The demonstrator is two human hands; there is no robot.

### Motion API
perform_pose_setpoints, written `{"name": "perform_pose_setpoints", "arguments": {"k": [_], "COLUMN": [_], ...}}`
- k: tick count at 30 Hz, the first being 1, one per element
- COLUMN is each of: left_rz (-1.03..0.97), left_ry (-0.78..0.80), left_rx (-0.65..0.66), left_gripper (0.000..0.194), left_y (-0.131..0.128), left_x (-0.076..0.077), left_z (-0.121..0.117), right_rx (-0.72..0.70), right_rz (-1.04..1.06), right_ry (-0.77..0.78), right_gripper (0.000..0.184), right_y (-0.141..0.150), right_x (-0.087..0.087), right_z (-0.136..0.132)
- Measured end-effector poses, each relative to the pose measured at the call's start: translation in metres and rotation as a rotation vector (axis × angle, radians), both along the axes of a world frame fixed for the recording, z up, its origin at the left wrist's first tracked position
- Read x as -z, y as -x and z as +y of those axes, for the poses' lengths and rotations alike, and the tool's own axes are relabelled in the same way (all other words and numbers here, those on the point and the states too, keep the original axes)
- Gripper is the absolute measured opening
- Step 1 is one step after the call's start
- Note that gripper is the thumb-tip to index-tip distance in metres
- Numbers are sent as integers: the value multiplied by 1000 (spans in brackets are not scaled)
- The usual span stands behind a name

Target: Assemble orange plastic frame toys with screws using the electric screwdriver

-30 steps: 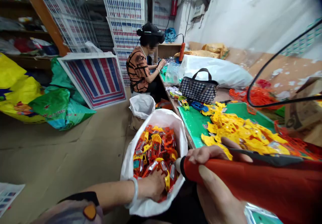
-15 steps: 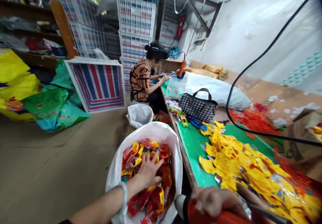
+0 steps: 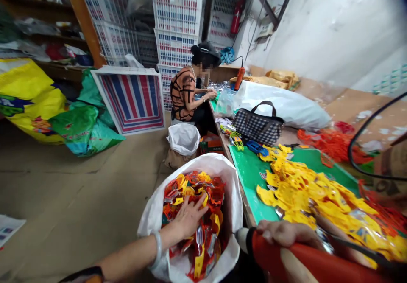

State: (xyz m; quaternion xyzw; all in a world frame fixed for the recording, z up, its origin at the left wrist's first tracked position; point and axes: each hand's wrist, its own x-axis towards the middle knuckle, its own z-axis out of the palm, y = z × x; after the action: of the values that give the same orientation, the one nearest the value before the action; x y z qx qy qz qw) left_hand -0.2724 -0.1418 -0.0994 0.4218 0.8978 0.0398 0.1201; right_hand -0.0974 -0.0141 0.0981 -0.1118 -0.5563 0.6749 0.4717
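Note:
My left hand (image 3: 188,217), a pale bangle on its wrist, lies with fingers spread on red and yellow plastic parts (image 3: 199,264) inside a white woven sack (image 3: 233,189). Some of the parts have silvery pieces on them. At the lower right my right hand (image 3: 288,234) is wrapped round a red electric screwdriver (image 3: 305,259). Its grey tip points left, close to the sack's right rim. Beyond that hand, a heap of yellow plastic parts (image 3: 295,189) covers much of the green sheet (image 3: 244,181) on the workbench.
A co-worker (image 3: 187,92) sits at the bench's far end, near a hanging orange tool (image 3: 239,79). A checked bag (image 3: 257,124) and red parts (image 3: 330,143) lie on the bench. A smaller white-lined sack (image 3: 182,138), stacked crates (image 3: 178,11) and a striped crate (image 3: 132,100) stand beyond.
The view has tilted down and turned slightly left. My left hand stays spread on the parts in the sack. More of the red screwdriver in my right hand now shows.

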Motion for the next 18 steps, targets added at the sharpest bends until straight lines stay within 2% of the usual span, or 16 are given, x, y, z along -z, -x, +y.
{"name": "perform_pose_setpoints", "arguments": {"k": [3,5,7,10,14,16,18], "left_rz": [39,65,54,28,90,153,205], "left_ry": [40,55,69,97,59,13,-18], "left_rx": [-63,-88,-38,52,23,-42,-104], "left_gripper": [58,58,57,61,45,43,52], "left_y": [23,35,36,23,13,23,40], "left_x": [-2,-3,-5,-11,-26,-34,-37], "left_z": [8,20,26,22,21,29,35], "right_rx": [74,112,139,139,29,-85,-156], "right_rz": [-14,-19,-11,17,99,118,116], "right_ry": [68,101,111,102,73,67,71], "right_gripper": [55,63,63,58,50,46,46], "right_y": [2,1,-3,-14,-27,-28,-24], "right_x": [-6,-9,-11,-13,-12,-10,-9], "right_z": [-12,-14,-12,-8,0,3,2]}}
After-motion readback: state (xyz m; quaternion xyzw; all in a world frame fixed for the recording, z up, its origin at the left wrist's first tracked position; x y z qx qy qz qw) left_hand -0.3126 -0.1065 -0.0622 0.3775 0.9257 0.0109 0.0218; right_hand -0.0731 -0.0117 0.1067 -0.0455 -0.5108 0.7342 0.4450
